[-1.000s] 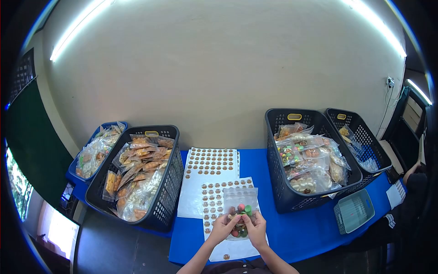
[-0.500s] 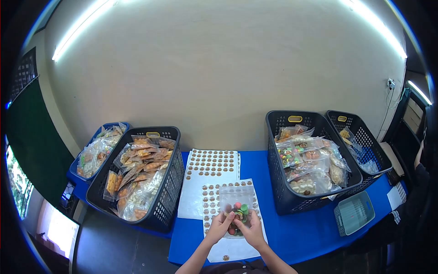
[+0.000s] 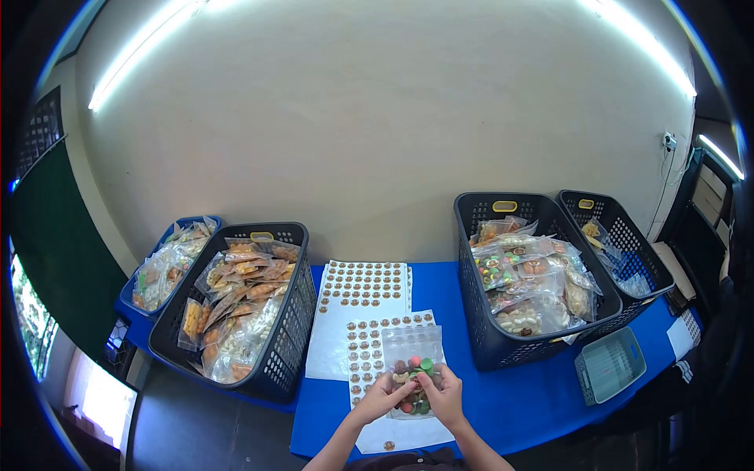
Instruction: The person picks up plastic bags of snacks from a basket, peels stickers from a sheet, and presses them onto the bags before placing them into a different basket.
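A clear zip bag [image 3: 411, 342] with red, green and brown round snacks lies over a sticker sheet [image 3: 365, 353] at the table's front. My left hand [image 3: 382, 396] holds its left side, with the thumb pressed on the front. My right hand [image 3: 444, 395] grips the right side, its thumb meeting the left one over the middle of the bag. A small round brown sticker [image 3: 415, 378] shows partly at the thumb tips. Behind the bag lie more sheets of round stickers [image 3: 363, 284].
To the left stand a dark basket [image 3: 294, 314] and a blue basket [image 3: 129, 294], both full of snack bags. Two dark baskets [image 3: 479, 337] [image 3: 656, 271] with bags and a grey-green tray [image 3: 611, 367] stand on the right. A person's dark sleeve [image 3: 726, 314] shows at the far right.
The bag has shifted slightly down in view, and my thumbs have moved closer together over the sticker. Both hands keep hold of the bag.
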A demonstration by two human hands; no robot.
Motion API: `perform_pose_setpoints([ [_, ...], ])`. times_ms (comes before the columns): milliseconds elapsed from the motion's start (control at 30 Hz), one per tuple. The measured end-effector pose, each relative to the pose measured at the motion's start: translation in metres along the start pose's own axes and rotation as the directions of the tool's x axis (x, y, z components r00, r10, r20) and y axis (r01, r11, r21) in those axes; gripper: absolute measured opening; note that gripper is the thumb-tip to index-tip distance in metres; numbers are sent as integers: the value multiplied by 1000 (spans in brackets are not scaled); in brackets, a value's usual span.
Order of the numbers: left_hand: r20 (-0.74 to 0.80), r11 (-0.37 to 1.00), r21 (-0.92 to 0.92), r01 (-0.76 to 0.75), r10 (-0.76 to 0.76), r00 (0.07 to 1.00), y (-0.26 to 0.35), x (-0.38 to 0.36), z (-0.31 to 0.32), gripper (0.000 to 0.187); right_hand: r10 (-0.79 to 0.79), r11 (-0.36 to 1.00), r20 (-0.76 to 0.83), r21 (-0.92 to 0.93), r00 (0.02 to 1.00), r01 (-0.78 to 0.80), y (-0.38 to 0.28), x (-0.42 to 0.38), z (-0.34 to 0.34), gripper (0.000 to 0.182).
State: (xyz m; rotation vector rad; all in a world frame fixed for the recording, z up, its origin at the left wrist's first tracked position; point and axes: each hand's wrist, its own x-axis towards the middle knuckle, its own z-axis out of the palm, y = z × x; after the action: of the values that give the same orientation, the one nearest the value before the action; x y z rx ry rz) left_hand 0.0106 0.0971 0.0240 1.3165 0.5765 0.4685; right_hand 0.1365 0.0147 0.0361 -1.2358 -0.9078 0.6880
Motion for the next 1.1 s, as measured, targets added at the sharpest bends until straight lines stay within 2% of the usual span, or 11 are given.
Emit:
perform_pose_setpoints([
  [233,82,993,-46,-106,110,991,1,-3,7,62,-37,988,-78,149,996,49,7,4,-1,16],
  [333,58,973,-151,-177,187,981,-1,-1,8,55,-25,988,-133,145,991,45,9,4,-2,16],
  [433,-138,963,98,-251,263,955,7,7,-9,49,-27,992,-113,116,993,40,10,0,-3,16],
  [467,-261,955,-31,-295,277,925,12,8,-7,35,-9,1000,-55,24,998,10,5,-2,-1,16],
  [533,-299,962,-64,-264,234,925,22,12,-7,28,45,986,58,-164,997,-35,-8,-9,2,16],
  [600,-366,954,-105,-281,226,903,27,15,-1,17,8,999,88,-47,996,-4,3,-6,6,15],
  [667,-337,966,-52,-254,222,915,28,14,3,16,3,994,93,107,996,-13,-2,1,7,15],
  [767,-277,963,-42,-268,247,929,27,10,15,14,-10,976,-28,216,1000,15,-8,16,3,14],
  [833,-286,969,-49,-244,220,933,23,8,20,12,-39,970,-30,238,999,45,-3,20,-1,8],
  [1000,-436,948,-11,-317,281,855,17,8,24,10,-3,977,-74,210,997,19,-10,19,3,5],
  [1100,-484,933,-20,-360,306,819,19,5,15,12,-11,962,-72,272,997,30,-2,23,-2,5],
])
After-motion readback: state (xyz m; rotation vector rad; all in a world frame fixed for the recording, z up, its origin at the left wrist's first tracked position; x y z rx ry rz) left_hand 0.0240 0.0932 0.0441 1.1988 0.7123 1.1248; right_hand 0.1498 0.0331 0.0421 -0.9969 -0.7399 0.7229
